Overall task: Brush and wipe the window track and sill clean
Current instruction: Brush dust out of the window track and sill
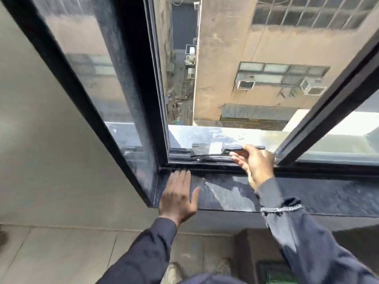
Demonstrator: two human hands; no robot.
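A flat paintbrush [207,149] with grey bristles and a silver ferrule lies along the dark window track [205,159], bristles pointing left. My right hand [255,163] grips its dark handle from the right. My left hand [177,196] rests flat, fingers spread, on the dark stone sill [307,193] near its left end, holding nothing. Pale dust smears the sill between my two hands.
The window stands open over a deep drop to an alley, beyond an outer ledge [215,135]. A fixed glass pane with a black frame [135,89] stands at left, a sliding sash [328,99] at right. A dark box [252,249] sits below the sill.
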